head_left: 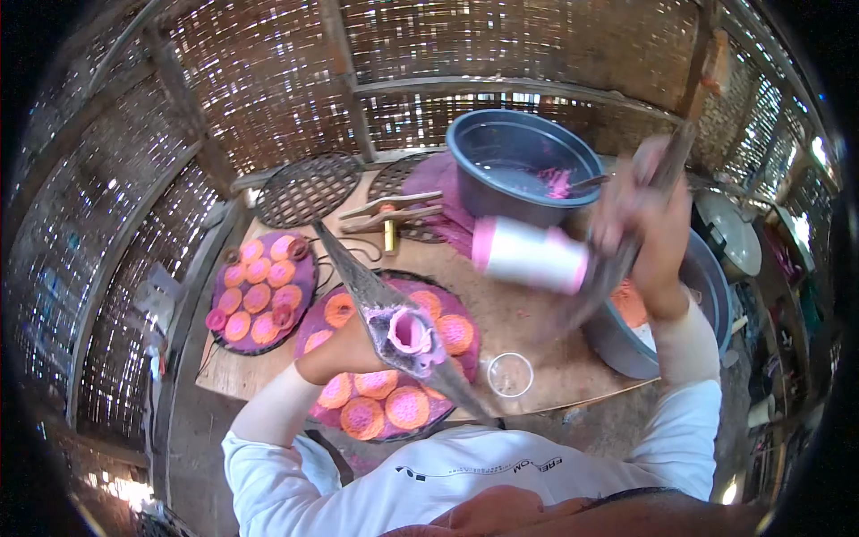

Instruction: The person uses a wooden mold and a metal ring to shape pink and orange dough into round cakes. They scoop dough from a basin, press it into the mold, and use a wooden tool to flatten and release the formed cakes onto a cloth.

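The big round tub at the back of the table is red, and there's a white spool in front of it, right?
Not quite. The head view shows the tub at the back of the table is dark blue, not red. The rest holds: a white spool with pink ends is in front of it.

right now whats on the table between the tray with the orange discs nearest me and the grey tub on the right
In the head view, one small clear plastic cup stands on bare wood between the near tray and the grey tub; nothing else lies there.
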Available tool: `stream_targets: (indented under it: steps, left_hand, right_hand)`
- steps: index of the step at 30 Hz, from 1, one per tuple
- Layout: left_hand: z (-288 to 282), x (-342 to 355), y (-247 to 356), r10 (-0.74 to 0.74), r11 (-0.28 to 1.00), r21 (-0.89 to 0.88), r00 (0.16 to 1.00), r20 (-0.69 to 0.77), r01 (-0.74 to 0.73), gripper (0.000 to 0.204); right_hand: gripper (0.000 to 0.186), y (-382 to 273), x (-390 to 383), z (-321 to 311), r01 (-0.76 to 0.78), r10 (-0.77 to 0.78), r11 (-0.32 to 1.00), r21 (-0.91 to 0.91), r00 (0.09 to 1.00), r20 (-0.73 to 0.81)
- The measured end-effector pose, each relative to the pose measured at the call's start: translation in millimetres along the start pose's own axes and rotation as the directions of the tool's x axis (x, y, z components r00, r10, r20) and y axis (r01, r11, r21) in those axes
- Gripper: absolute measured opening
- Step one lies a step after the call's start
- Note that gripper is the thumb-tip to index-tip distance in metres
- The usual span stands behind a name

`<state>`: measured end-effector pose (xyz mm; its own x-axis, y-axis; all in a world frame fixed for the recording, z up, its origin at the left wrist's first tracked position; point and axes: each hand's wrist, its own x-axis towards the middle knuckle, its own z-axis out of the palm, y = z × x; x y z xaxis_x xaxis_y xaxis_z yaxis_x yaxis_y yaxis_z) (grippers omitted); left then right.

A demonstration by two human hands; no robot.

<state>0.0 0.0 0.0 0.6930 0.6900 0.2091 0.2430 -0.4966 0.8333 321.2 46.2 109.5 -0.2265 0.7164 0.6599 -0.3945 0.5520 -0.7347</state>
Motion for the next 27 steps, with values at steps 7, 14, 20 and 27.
stream_targets:
  steps: [7, 14, 20, 27]
  left_hand:
    - [-3, 210, -7, 0.546, 0.793, 0.198, 0.53, -0.648, -0.576, 0.034]
    - [-22, 282, -60, 0.742, 0.617, 0.777, 0.236, -0.628, 0.129, 0.036]
    - [-4, 325, -101, 0.323, 0.941, 0.318, 0.597, -0.734, -0.117, 0.031]
    - [23, 358, -172, 0.433, 0.789, 0.55, 0.387, -0.814, 0.273, 0.026]
  right_hand:
    - [0.021, 63, 101, -79, 0.337, -0.168, 0.88, 0.334, 0.88, -0.445]
    - [0.032, 154, 115, -186, -0.115, 0.489, 0.497, -0.86, 0.856, 0.168]
    - [0.024, 274, 110, -303, 0.318, 0.65, -0.617, -0.72, 0.722, -0.238]
    - [0.022, 331, 107, -324, 0.215, 0.696, -0.581, -0.785, 0.631, -0.342]
